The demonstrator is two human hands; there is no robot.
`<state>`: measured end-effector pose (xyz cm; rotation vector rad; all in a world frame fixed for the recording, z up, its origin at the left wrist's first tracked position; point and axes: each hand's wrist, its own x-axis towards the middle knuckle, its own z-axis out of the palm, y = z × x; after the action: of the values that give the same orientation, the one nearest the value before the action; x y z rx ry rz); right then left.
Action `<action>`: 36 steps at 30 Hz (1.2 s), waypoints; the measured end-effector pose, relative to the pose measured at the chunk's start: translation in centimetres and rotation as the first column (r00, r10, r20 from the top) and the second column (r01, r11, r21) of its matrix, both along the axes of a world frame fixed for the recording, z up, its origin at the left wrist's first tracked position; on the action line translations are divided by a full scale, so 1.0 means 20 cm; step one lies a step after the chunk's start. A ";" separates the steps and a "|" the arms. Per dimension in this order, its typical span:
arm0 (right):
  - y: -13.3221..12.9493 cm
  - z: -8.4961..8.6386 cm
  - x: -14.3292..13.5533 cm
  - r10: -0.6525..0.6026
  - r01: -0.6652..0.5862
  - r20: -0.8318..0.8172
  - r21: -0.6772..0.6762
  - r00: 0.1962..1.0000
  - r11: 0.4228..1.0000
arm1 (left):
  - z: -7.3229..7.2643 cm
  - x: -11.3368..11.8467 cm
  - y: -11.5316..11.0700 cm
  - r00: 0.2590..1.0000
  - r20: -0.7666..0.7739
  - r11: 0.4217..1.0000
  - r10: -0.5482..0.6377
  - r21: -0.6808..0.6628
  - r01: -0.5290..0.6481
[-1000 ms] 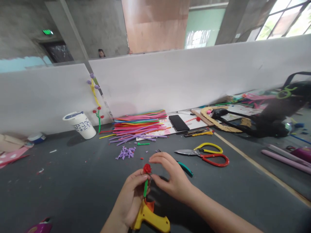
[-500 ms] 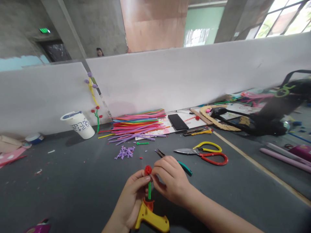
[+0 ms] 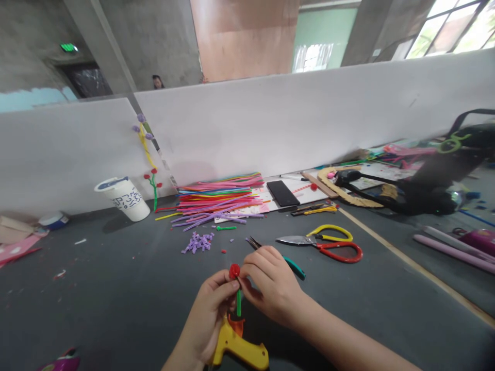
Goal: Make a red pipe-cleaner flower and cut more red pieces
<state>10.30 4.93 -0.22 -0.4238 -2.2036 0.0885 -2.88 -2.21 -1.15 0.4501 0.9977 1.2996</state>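
Note:
Near the front of the dark table, my left hand (image 3: pixel 207 317) pinches a small pipe-cleaner flower upright between thumb and fingers. Its round red head (image 3: pixel 234 271) sticks up above the fingertips, and its green stem (image 3: pixel 238 304) hangs below them. My right hand (image 3: pixel 273 286) is closed from the other side, thumb and forefinger pinching just under the red head; what exactly lies between these fingertips is hidden. A yellow glue gun (image 3: pixel 247 351) with an orange part is below, beside my left palm. Pliers (image 3: pixel 294 267) with teal handles lie behind my right hand, partly covered by it.
Scissors (image 3: pixel 328 242) lie to the right of the pliers. Cut purple pieces (image 3: pixel 198 242) are heaped left of centre. Pipe cleaners (image 3: pixel 220 201), a phone (image 3: pixel 283 193) and a white cup (image 3: pixel 127 201) line the back, before a white partition (image 3: pixel 247 129). A black device (image 3: pixel 425 175) stands right.
Both hands stay at the flower, with the fingers shifted only slightly. The whole view has moved a few pixels; nothing was taken or let go.

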 end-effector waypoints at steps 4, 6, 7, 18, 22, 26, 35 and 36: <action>0.00 0.00 -0.01 -0.028 0.028 0.006 -0.009 1.000 1.000 | -0.01 0.00 0.01 1.000 -0.016 1.000 -0.006 0.008 0.006; 0.00 -0.01 0.00 -0.035 0.035 0.012 -0.013 0.999 0.999 | -0.01 -0.01 0.01 1.000 -0.023 1.000 -0.001 -0.001 0.001; 0.00 -0.01 0.00 -0.038 0.038 0.012 -0.013 0.999 0.999 | -0.01 -0.01 0.01 1.000 -0.027 1.000 0.000 -0.007 0.000; -0.01 -0.03 -0.01 -0.059 0.059 0.023 -0.021 0.998 0.998 | 0.00 0.00 0.01 0.999 -0.038 1.000 0.001 -0.031 -0.002; -0.01 -0.02 -0.01 -0.056 0.057 0.020 -0.018 0.998 0.998 | 0.00 -0.01 0.01 0.999 -0.045 1.000 0.011 -0.009 -0.011; -0.01 -0.02 -0.01 -0.052 0.052 0.023 -0.025 0.998 0.998 | 0.00 -0.01 0.01 0.999 -0.051 1.000 0.007 -0.003 -0.008; -0.02 -0.03 -0.01 -0.056 0.056 0.019 -0.023 0.998 0.998 | 0.01 0.00 0.01 0.999 -0.034 1.000 0.003 -0.019 -0.003; -0.02 -0.03 -0.01 -0.058 0.058 0.021 -0.024 0.998 0.998 | 0.01 0.00 0.01 0.999 -0.033 1.000 0.000 -0.018 -0.001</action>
<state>10.06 4.62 -0.77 -0.5045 -2.2107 0.0804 -2.93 -2.04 -0.96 0.4583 1.0366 1.2863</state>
